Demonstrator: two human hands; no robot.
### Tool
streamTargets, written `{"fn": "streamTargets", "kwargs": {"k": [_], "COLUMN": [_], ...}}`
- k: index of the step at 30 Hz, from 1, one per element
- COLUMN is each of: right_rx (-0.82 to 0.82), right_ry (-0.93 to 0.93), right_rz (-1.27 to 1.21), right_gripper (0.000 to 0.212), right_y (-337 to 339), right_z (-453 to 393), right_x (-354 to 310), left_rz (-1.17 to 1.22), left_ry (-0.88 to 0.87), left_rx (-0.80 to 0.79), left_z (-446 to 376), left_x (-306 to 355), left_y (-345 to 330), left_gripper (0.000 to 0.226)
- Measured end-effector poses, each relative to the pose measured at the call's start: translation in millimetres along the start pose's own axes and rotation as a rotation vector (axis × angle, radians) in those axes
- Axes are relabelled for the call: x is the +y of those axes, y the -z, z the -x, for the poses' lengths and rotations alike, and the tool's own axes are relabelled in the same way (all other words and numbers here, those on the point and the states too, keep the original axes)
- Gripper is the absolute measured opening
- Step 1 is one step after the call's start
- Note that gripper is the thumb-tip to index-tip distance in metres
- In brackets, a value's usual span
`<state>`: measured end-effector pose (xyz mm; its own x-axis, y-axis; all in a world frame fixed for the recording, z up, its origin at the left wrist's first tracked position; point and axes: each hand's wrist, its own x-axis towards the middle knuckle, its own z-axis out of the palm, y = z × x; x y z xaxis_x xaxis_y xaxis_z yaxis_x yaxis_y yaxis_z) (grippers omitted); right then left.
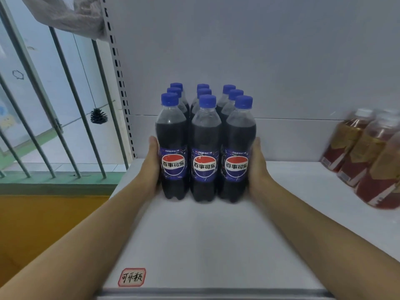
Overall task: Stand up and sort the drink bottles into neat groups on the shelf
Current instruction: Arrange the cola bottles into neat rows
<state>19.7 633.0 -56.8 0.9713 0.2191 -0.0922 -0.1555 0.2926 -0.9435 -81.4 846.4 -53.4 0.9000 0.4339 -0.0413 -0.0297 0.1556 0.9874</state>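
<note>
Several dark cola bottles [205,148] with blue caps stand upright in a tight block of three rows on the white shelf [205,234]. Their red, white and blue labels face me. My left hand [151,163] presses flat against the left side of the block, fingers straight. My right hand [257,163] presses flat against the right side in the same way. Both forearms reach in from the bottom corners.
Several amber tea bottles [368,156] with white caps stand at the shelf's right end. A small red-bordered label [131,277] sits near the front edge. A slotted upright [118,79] marks the shelf's left end, with window bars [65,105] beyond.
</note>
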Motion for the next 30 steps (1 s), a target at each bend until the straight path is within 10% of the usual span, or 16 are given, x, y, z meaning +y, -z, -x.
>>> {"fn": "streamTargets", "kwargs": {"k": [3,5,9,21,26,30], "right_rx": [-0.007,-0.132,-0.181,-0.027,-0.080,-0.090], "right_ry": [0.157,0.216,0.306,0.337,0.355,0.433], "right_rz": [0.123,0.200,0.552,0.641,0.994,1.187], "right_gripper": [0.059,0.051,0.096,0.101,0.063,0.037], "right_y": [17,27,17,4,74,147], "right_z": [24,54,76,77,96,118], "right_x": [-4,9,34,28,-26,-66], "left_rz": [-0.185,-0.360,-0.674,-0.768,-1.018,-1.119], "left_ry": [-0.051,-0.119,-0.354,-0.329,-0.483,-0.520], "left_rx": [-0.126,-0.136,-0.040,0.079,0.239,-0.162], "left_z": [9,22,43,55,110,120], "left_x": [-9,-20,-43,-36,-10,-8], "left_y": [25,23,0,-2,7,-56], "left_gripper": [0.092,0.056,0.109,0.117,0.050,0.020]}}
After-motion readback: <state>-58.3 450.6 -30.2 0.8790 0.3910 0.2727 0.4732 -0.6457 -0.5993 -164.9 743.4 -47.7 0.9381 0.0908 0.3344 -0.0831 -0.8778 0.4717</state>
